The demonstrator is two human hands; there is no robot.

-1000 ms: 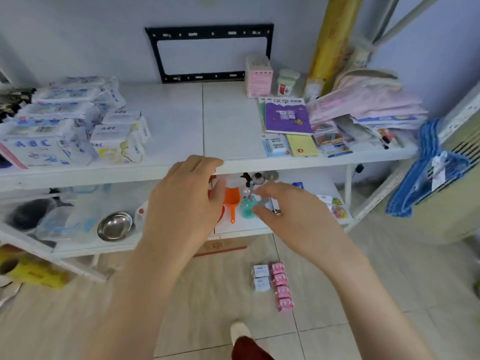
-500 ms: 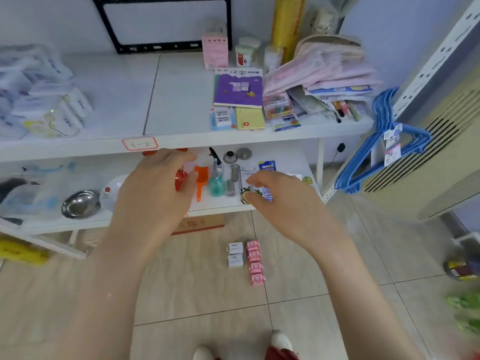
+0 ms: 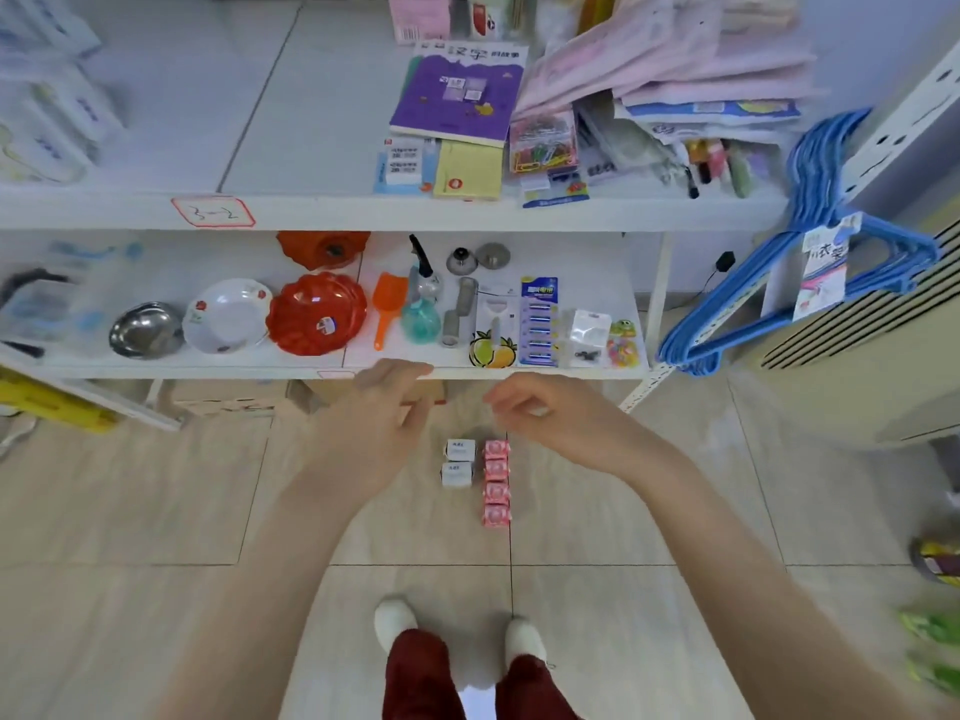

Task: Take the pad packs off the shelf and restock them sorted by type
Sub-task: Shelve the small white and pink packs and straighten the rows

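Two small white pad packs (image 3: 458, 463) lie on the tiled floor in a short column, and several small pink pad packs (image 3: 496, 482) form a column right beside them. My left hand (image 3: 376, 419) hangs above and to the left of them, fingers loosely curled, holding nothing. My right hand (image 3: 550, 421) hovers above and to the right of the pink column, fingers loosely curled, also empty. Larger white pad packs (image 3: 49, 103) sit blurred at the left end of the upper shelf (image 3: 311, 213).
The lower shelf (image 3: 395, 370) carries a steel bowl (image 3: 143, 332), a white dish (image 3: 226, 317), a red plate (image 3: 317, 313), an orange scoop and batteries. Books and stationery crowd the upper shelf's right side. Blue hangers (image 3: 810, 262) hang at right. My feet stand below the packs.
The view has tilted down from the shelves toward the floor. Both hands have dropped from in front of the lower shelf to just above the small packs on the floor.
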